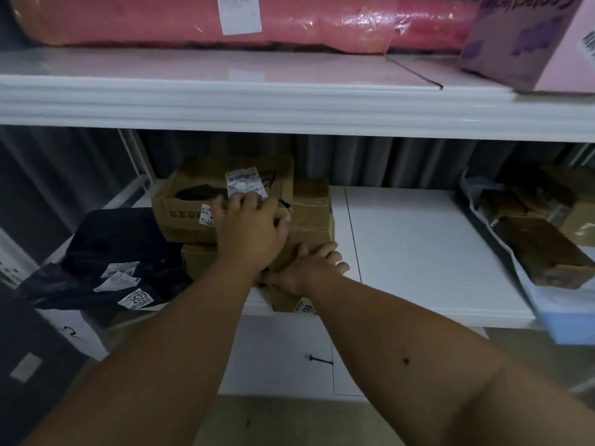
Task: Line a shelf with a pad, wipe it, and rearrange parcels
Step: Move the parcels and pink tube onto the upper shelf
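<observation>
- The left hand [249,231] lies on the top box [222,201] of a small stack of brown boxes, fingers spread over its front edge and label, likely to steady it while the stack shifts.
- The right hand [309,268] grips the lower box [307,217] at its near corner, fingers curled on it; the two hands sit close together, almost touching.
- The stack stands on the middle shelf [418,252], left of centre, which is lined with a white pad [434,239]; the bare stretch to the right looks like room for the parcels.
- A dark bag [109,252] with labels lies just left of the stack.
- A tray [528,284] of brown parcels sits at the right end.
- The upper shelf [257,101] carries a pink roll [199,20] and a purple box [528,40]; the room is dim.
</observation>
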